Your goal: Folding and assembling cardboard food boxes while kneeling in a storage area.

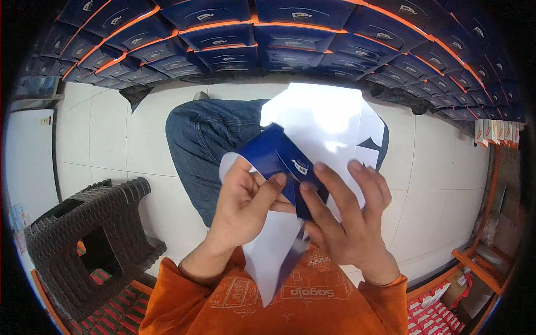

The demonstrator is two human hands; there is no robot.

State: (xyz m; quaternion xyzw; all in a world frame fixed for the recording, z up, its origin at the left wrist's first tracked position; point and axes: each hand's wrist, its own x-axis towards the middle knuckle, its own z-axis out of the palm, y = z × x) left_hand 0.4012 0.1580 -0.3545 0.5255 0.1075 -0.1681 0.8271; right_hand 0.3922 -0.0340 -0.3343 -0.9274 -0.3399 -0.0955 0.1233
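A partly folded carton blank [273, 153], glossy dark blue outside and white inside, is between my hands above my lap. My left hand [240, 206] grips its left side, with the thumb on the blue face and the fingers underneath. On its right edge rest the index and middle fingers of my right hand [352, 229], its thumb low near the fold and its other fingers apart. A white flap [271, 240] of the blank hangs toward my orange top. Under and beyond it, flat white card blanks [329, 117] with cut corners lie across my right thigh.
Rows of dark blue boxes [218, 39] with orange edges curve along the far side. Stacked dark woven-look plastic stools [89, 234] stand at the left, near a white cabinet [30, 156]. Red and white packs [435, 312] sit at the lower right, beside an orange frame [477, 271].
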